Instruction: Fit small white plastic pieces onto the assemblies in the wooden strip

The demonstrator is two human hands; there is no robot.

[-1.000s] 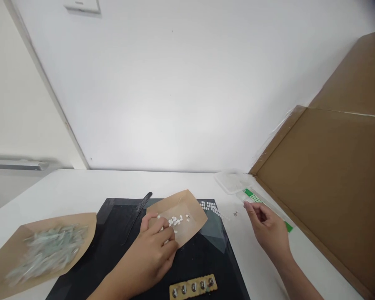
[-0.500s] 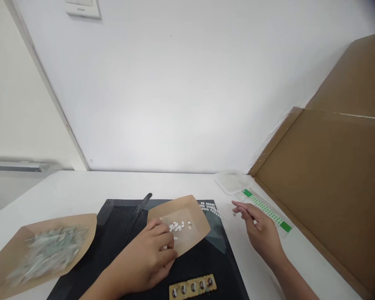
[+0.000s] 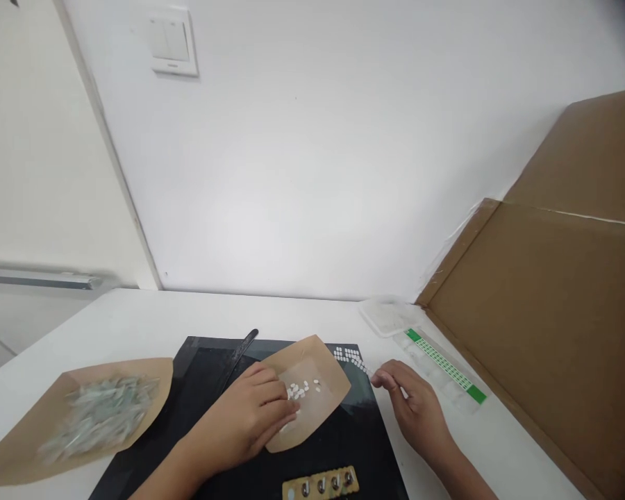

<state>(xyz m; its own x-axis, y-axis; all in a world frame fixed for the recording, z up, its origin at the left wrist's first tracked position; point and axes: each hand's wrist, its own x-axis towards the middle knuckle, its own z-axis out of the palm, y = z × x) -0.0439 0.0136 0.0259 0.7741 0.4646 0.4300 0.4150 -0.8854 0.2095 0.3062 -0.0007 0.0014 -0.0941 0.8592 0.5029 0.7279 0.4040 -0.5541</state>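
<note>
My left hand (image 3: 253,413) rests over the left side of a brown paper tray (image 3: 326,361), fingers bent and close together at the small white pieces (image 3: 298,391) in it. Whether a piece is between its fingertips is hidden. At the right edge of the black mat (image 3: 338,441), my right hand (image 3: 411,406) is closed, thumb against forefinger. Its fingertips are at the end of a slanting row of small white pieces (image 3: 358,362); what they pinch cannot be made out. A yellowish strip (image 3: 323,484) holding several shiny metal parts lies at the mat's near edge.
Another paper tray (image 3: 153,403) on the left holds many small clear packets (image 3: 107,413). A black flat stick (image 3: 242,351) lies on the mat's far edge. To the right are a translucent lid (image 3: 388,316), a green-and-white strip (image 3: 445,364) and a large cardboard box (image 3: 542,305).
My right hand has moved left and down to the row of white pieces; the small shiny part at its fingertips no longer shows. My left hand stays at the tray. The view has tilted slightly.
</note>
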